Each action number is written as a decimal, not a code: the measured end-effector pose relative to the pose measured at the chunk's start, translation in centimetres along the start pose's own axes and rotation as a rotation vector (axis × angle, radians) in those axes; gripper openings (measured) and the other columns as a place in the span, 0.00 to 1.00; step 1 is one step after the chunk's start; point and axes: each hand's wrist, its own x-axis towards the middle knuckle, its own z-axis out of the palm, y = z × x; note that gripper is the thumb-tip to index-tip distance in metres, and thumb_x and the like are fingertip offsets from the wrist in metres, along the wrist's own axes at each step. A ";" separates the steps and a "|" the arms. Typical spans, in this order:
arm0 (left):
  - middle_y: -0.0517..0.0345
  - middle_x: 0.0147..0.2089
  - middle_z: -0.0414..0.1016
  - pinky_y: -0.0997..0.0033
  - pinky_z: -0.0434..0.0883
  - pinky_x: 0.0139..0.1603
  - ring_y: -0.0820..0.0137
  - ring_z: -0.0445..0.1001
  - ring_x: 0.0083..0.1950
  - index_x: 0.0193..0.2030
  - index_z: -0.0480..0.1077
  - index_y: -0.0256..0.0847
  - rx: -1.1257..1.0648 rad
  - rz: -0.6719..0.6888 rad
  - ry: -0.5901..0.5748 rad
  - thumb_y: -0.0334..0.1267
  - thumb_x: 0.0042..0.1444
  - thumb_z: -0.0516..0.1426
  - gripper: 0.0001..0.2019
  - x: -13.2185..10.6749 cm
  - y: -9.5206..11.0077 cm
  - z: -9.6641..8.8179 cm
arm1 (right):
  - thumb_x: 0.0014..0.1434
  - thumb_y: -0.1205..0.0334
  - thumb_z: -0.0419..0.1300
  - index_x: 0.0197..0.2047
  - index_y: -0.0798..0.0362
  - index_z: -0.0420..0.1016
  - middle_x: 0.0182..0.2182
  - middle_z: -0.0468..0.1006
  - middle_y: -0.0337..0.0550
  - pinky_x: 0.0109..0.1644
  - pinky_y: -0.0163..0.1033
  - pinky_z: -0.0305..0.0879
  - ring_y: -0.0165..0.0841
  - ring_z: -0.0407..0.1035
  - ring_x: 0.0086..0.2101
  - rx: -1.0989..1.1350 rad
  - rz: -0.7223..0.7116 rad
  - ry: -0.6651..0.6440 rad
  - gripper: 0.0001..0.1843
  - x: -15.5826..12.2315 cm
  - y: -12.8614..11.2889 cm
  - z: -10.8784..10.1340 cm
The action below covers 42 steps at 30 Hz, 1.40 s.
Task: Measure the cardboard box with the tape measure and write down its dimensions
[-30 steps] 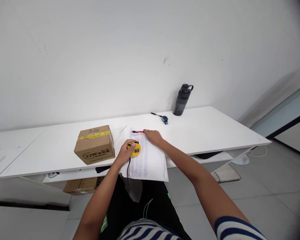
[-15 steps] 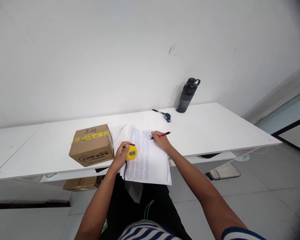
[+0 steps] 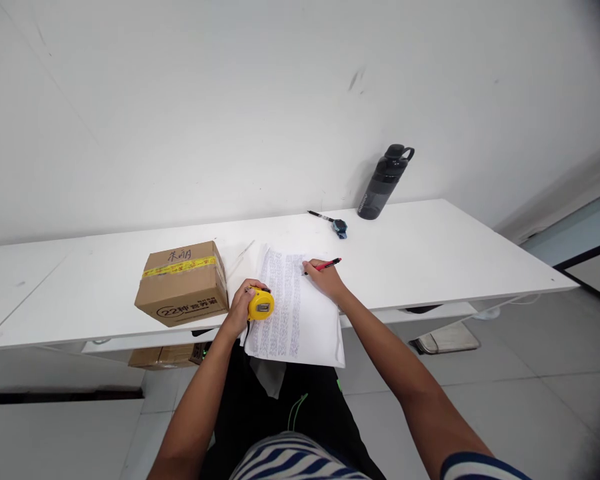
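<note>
The left hand (image 3: 241, 309) curled around a yellow tape measure (image 3: 261, 305) at the left edge of the paper sheet (image 3: 314, 327); the right hand (image 3: 326, 281) pinched a red pen (image 3: 325, 265), tip at its far end. Written columns filled the left half; the right was blank

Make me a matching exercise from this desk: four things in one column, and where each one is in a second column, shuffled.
Things
1. tape measure
2. red pen
3. dark bottle
4. cardboard box

Places
A. upright at the far edge of the table
B. in the right hand, tip at the printed sheet
C. on the table, left of the sheet
D. in the left hand, at the sheet's left edge

Pairs: 1-D, 2-B, 3-A, 4-C
</note>
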 end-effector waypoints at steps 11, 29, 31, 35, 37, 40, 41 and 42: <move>0.51 0.43 0.75 0.66 0.70 0.44 0.65 0.74 0.42 0.43 0.69 0.39 0.025 -0.012 0.018 0.53 0.59 0.53 0.18 -0.2 0.4 0.3 | 0.56 0.46 0.53 0.22 0.50 0.67 0.22 0.70 0.39 0.35 0.39 0.58 0.35 0.64 0.30 -0.021 -0.019 0.017 0.19 0.1 0.5 0.1; 0.52 0.43 0.76 0.65 0.70 0.44 0.65 0.74 0.41 0.42 0.69 0.40 0.048 -0.042 0.068 0.53 0.59 0.54 0.18 -0.2 0.4 0.5 | 0.57 0.46 0.52 0.21 0.50 0.65 0.21 0.69 0.39 0.35 0.39 0.57 0.35 0.63 0.29 -0.019 -0.021 0.043 0.20 0.1 1.0 0.2; 0.52 0.43 0.76 0.66 0.70 0.44 0.65 0.74 0.42 0.42 0.69 0.40 0.049 -0.040 0.069 0.53 0.59 0.54 0.18 -0.2 0.5 0.6 | 0.57 0.45 0.52 0.21 0.50 0.65 0.21 0.69 0.39 0.35 0.39 0.58 0.35 0.64 0.29 -0.021 -0.020 0.043 0.20 0.1 1.0 0.2; 0.53 0.42 0.76 0.67 0.69 0.43 0.66 0.74 0.40 0.42 0.69 0.40 0.055 -0.051 0.079 0.55 0.58 0.55 0.19 -0.2 0.5 0.7 | 0.57 0.46 0.51 0.22 0.50 0.65 0.21 0.69 0.39 0.35 0.39 0.57 0.35 0.63 0.30 -0.029 -0.019 0.059 0.20 0.0 1.0 0.2; 0.53 0.42 0.76 0.67 0.70 0.42 0.66 0.74 0.40 0.42 0.69 0.40 0.054 -0.051 0.078 0.57 0.59 0.53 0.21 -0.2 0.3 0.7 | 0.57 0.46 0.51 0.21 0.50 0.65 0.21 0.68 0.39 0.34 0.39 0.57 0.35 0.63 0.29 -0.033 -0.021 0.062 0.20 0.0 0.9 0.2; 0.52 0.43 0.76 0.66 0.70 0.42 0.66 0.74 0.40 0.42 0.69 0.40 0.008 -0.039 0.059 0.60 0.61 0.48 0.24 -0.1 0.0 0.6 | 0.57 0.46 0.52 0.21 0.50 0.65 0.20 0.67 0.38 0.34 0.39 0.56 0.34 0.62 0.28 -0.040 -0.028 0.057 0.20 -0.1 0.8 0.1; 0.51 0.42 0.76 0.66 0.70 0.42 0.66 0.74 0.40 0.42 0.69 0.40 -0.019 -0.035 0.057 0.61 0.61 0.47 0.25 -0.1 -0.1 0.6 | 0.57 0.46 0.52 0.21 0.50 0.64 0.20 0.67 0.38 0.33 0.38 0.56 0.34 0.62 0.28 -0.042 -0.030 0.059 0.20 -0.1 0.8 0.1; 0.51 0.42 0.76 0.65 0.70 0.42 0.65 0.74 0.40 0.42 0.69 0.40 -0.049 -0.034 0.056 0.61 0.61 0.46 0.26 -0.1 -0.1 0.6 | 0.57 0.46 0.52 0.21 0.50 0.64 0.20 0.66 0.37 0.33 0.38 0.56 0.33 0.62 0.28 -0.045 -0.032 0.063 0.20 -0.1 0.8 0.2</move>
